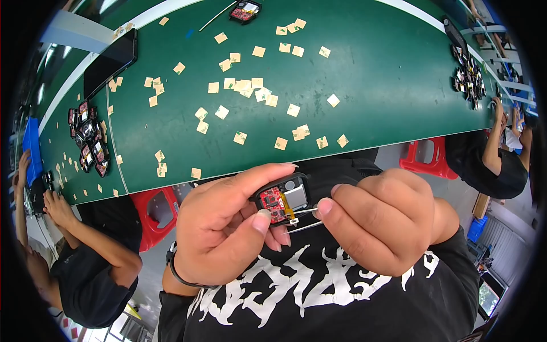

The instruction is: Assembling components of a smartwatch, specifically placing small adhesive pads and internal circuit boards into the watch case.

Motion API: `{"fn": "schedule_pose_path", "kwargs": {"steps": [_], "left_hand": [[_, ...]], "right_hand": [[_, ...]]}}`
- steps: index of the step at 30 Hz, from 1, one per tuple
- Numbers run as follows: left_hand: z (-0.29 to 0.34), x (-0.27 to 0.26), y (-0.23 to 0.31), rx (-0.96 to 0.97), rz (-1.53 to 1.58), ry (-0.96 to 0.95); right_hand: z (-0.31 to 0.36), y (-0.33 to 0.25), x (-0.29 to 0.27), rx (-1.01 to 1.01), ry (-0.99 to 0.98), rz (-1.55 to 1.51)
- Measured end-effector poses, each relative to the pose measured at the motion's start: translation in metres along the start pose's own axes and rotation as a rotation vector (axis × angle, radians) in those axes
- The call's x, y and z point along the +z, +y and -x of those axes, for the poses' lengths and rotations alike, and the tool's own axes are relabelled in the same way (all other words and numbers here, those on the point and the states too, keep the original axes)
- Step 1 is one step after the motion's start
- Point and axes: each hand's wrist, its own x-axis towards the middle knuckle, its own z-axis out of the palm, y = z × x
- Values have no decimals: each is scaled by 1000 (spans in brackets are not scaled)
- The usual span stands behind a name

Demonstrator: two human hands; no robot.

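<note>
My left hand (219, 233) grips a small black device housing (305, 183) between thumb and fingers, its inside facing up. Within it lie a red circuit board (273, 205), a silver block (295, 197) and a strip of amber film. A small white connector (294, 221) sits at the lower edge. In my right hand (382, 222), thumb and fingers pinch a pair of metal tweezers (303, 229). Its prongs are apart: one reaches the housing near the connector, the other passes just below it. My palm hides the rear of the tweezers.
Many beige paper squares (240, 138) lie scattered over the green table (382, 80). Another open device (245, 11) lies at the far side beside a thin rod. Piled devices (86, 134) sit left, with more (468, 77) at right. Red stools (154, 214) and co-workers flank me.
</note>
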Motion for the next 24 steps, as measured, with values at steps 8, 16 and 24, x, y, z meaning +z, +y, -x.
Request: {"fn": "schedule_pose_path", "kwargs": {"steps": [8,16,24], "left_hand": [[1,0,-3,6,16,3],[4,0,-6,24,-13,-25],[3,1,-6,28,-42,-10]], "right_hand": [[3,-2,3,-12,11,19],[5,2,0,-46,-19,-45],[5,1,0,-44,-19,5]]}}
